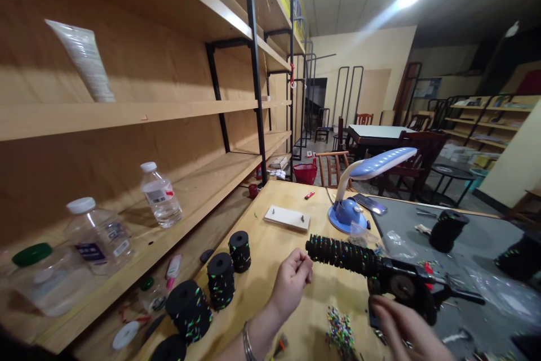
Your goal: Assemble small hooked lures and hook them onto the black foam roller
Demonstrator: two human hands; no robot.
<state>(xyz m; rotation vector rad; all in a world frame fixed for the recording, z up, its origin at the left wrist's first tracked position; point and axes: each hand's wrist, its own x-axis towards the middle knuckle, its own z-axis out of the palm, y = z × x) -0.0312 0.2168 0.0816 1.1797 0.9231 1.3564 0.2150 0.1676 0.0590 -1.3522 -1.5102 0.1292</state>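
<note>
My left hand [292,275] is closed in a pinch at the left end of a long black roll [342,254] dotted with small coloured specks. Whatever sits between its fingertips is too small to make out. That roll is mounted on a black hand-cranked device [401,282] with a handle pointing right. In front of the device, low in the view, my right hand [406,324] has its fingers drawn together, slightly blurred; what they hold cannot be made out. Between the hands lies a heap of small multicoloured pieces [339,327] on the wooden table [262,243].
Several black speckled spools [220,281] stand along the table's left edge. Behind are a white board with two screws [287,218] and a blue desk lamp [349,212]. A phone [372,204] and plastic bags [399,244] lie right. Wooden shelves [190,105] with bottles rise left.
</note>
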